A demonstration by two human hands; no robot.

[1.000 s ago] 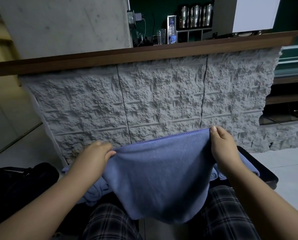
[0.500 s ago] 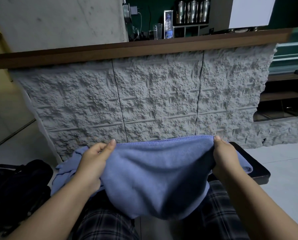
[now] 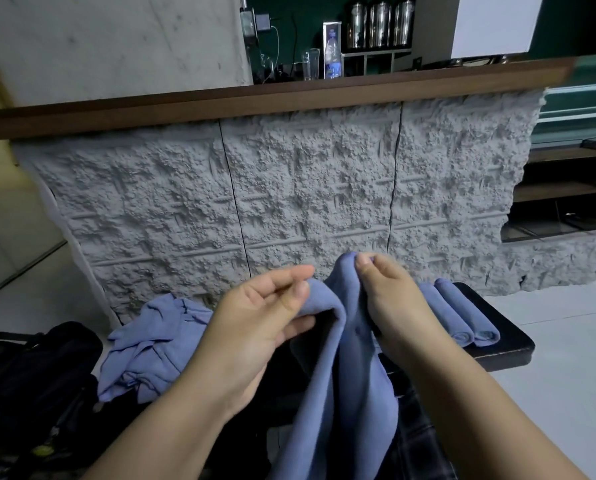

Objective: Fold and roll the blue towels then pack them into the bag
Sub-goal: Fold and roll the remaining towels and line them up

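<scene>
A blue towel (image 3: 341, 393) hangs folded in half in front of me, its two top corners brought close together. My left hand (image 3: 261, 320) pinches one corner between thumb and fingers. My right hand (image 3: 390, 299) pinches the other corner just to the right and slightly higher. Two rolled blue towels (image 3: 462, 317) lie side by side on the dark bench (image 3: 497, 344) behind my right hand. A crumpled heap of blue towels (image 3: 151, 344) lies at the bench's left end. The black bag (image 3: 29, 375) sits on the floor at the far left.
A rough grey stone counter front (image 3: 289, 202) with a wooden top stands right behind the bench. Pale floor (image 3: 566, 358) extends to the right. My plaid-trousered leg (image 3: 417, 452) shows under the hanging towel.
My hands have come together from wide apart, folding the spread towel in half. The view has shifted, and the rolled towels on the bench now show.
</scene>
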